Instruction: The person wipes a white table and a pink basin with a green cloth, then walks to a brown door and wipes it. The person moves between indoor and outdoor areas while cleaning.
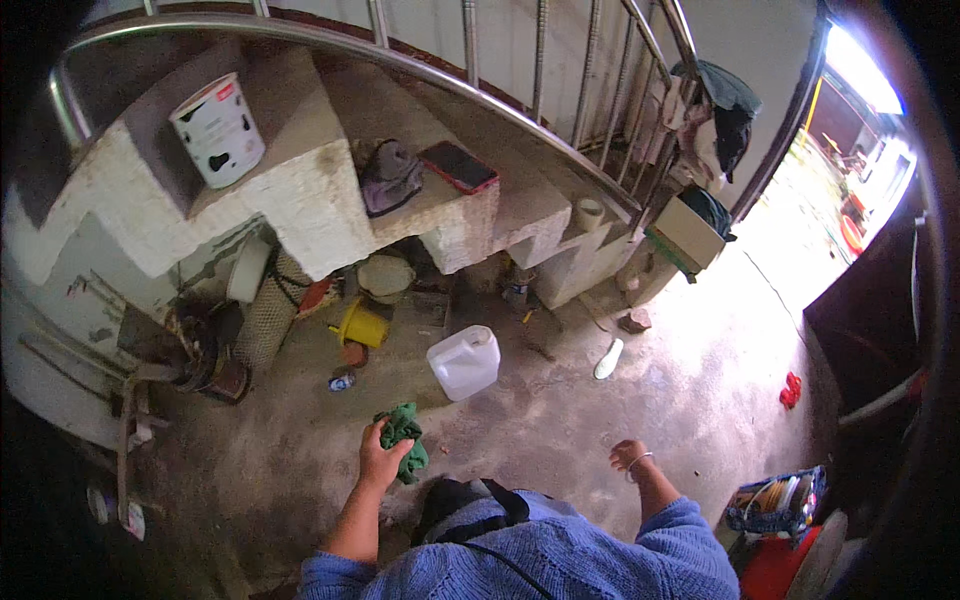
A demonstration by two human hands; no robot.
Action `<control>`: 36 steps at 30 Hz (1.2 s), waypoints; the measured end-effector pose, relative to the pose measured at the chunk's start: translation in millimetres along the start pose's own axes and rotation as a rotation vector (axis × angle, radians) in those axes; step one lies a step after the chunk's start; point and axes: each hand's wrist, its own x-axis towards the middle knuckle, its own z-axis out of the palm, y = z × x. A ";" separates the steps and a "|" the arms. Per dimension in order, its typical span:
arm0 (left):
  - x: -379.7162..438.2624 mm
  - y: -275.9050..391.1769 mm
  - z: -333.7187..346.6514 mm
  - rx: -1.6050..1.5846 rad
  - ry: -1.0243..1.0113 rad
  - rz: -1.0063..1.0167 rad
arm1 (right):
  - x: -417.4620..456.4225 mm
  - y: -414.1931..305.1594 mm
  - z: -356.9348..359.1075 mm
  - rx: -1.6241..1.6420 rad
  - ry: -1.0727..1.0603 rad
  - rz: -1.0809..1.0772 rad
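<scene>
My left hand [382,459] grips a crumpled green cloth [405,442], which hangs past the fingers above the concrete floor [540,427]. To the right, my right hand [628,454] is held out over the floor with loosely bent fingers and nothing visible in it; a bangle [637,465] circles that wrist. Beyond the cloth stands a translucent white plastic jug [466,367]. A pale shoe insole [608,359] lies on the floor, farther off than my right hand.
A staircase [322,225] with a metal railing [450,71] spans the far side. On its steps are a white tin [221,135], a grey cloth [393,178] and a smartphone [463,168]. A yellow container [363,325] lies below. Red cloth [790,391] is at right.
</scene>
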 end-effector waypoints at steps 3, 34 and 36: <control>35.0 -4.5 17.4 -0.038 -0.139 -0.044 | -11.5 8.7 4.0 0.389 -0.292 -0.047; 146.5 217.4 416.0 0.019 -0.992 0.319 | -71.7 84.7 -113.7 0.548 0.855 -0.052; 149.5 232.4 464.1 -0.023 -1.041 0.343 | -99.8 66.7 -157.1 0.629 0.912 -0.069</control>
